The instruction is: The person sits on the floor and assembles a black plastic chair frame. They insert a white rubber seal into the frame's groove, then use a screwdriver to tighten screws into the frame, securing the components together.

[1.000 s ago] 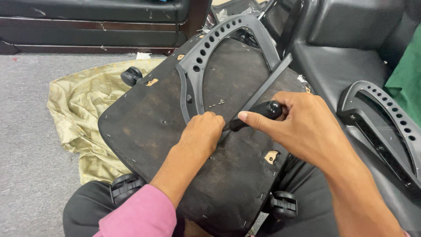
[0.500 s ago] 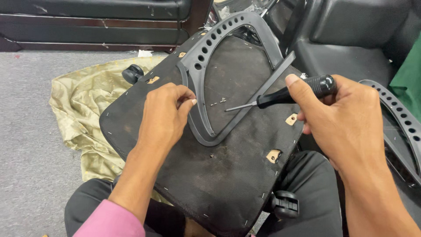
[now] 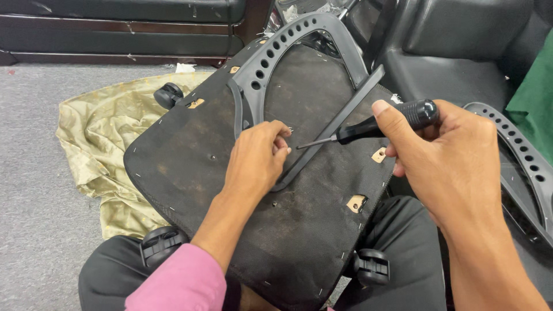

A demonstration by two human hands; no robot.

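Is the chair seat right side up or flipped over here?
Flipped over. The chair seat shows its stapled black underside fabric, with the grey armrest frame lying across it and a caster beside its far edge.

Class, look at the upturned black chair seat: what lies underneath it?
Under the chair seat show a gold cloth on the floor and the person's dark-trousered legs; whatever lies beneath its middle is covered.
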